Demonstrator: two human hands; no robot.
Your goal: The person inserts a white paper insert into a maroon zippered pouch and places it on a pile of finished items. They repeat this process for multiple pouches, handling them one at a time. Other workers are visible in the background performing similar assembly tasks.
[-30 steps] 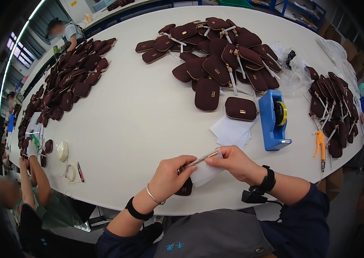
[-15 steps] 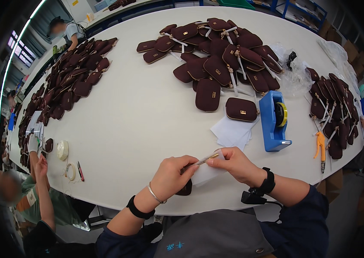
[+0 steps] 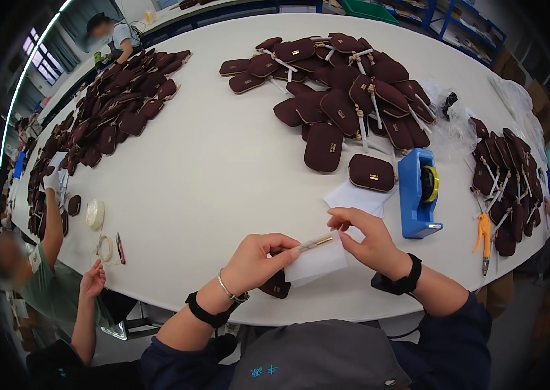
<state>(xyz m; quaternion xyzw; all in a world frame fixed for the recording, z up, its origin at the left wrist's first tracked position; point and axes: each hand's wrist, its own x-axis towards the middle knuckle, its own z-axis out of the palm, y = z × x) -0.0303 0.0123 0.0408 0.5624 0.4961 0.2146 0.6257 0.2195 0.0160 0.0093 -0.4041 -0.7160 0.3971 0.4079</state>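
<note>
My left hand (image 3: 258, 259) grips a dark maroon pouch (image 3: 276, 286) at the near table edge, together with a thin gold zipper pull (image 3: 316, 242) that sticks out to the right. A white paper sheet (image 3: 319, 263) is folded around the pull below it. My right hand (image 3: 367, 240) pinches the paper just right of the pull's tip. One closed maroon pouch (image 3: 371, 172) lies a little beyond my right hand, on a stack of white paper sheets (image 3: 353, 197).
A blue tape dispenser (image 3: 418, 192) stands right of my hands. Heaps of maroon pouches lie at the far middle (image 3: 343, 78), far left (image 3: 112, 110) and right (image 3: 509, 175). An orange tool (image 3: 483, 234) rests at the right edge. A co-worker's hand (image 3: 93, 279) sits near tape rolls (image 3: 95, 213) on the left.
My hands stay nearly in place while the paper is worked around the gold pull. The co-worker at the left has shifted an arm along the table edge.
</note>
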